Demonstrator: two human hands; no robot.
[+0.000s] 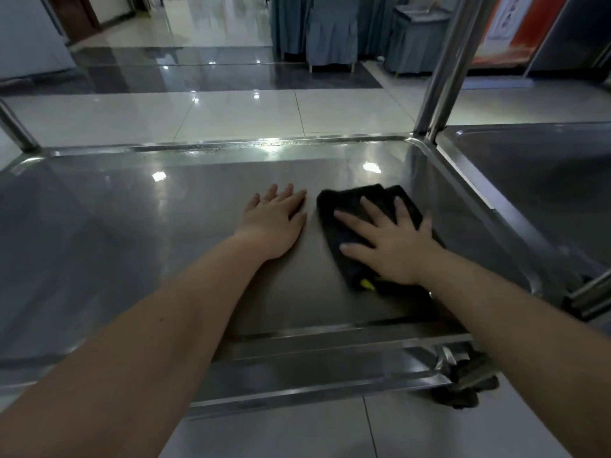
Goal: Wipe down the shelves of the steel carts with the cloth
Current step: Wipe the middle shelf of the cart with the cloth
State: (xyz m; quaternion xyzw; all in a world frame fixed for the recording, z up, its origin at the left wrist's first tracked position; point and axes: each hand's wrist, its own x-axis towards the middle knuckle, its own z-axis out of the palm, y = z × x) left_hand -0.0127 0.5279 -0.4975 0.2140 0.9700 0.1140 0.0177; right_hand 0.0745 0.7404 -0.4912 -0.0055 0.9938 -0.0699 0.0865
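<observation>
A steel cart shelf (132, 206) with a raised rim fills the middle of the view. A dark folded cloth (350, 203) lies on its right half. My right hand (390, 242) presses flat on the cloth with fingers spread and straight. My left hand (274, 219) rests flat on the bare steel just left of the cloth, fingers straight, holding nothing. A small yellow tag shows at the cloth's near edge.
A steel upright post (446, 71) rises at the shelf's far right corner, another post (15, 127) at the far left. A second steel cart shelf (545, 180) adjoins on the right. A caster wheel (463, 378) sits below the near right corner. Tiled floor and cloth-covered chairs (330, 31) lie beyond.
</observation>
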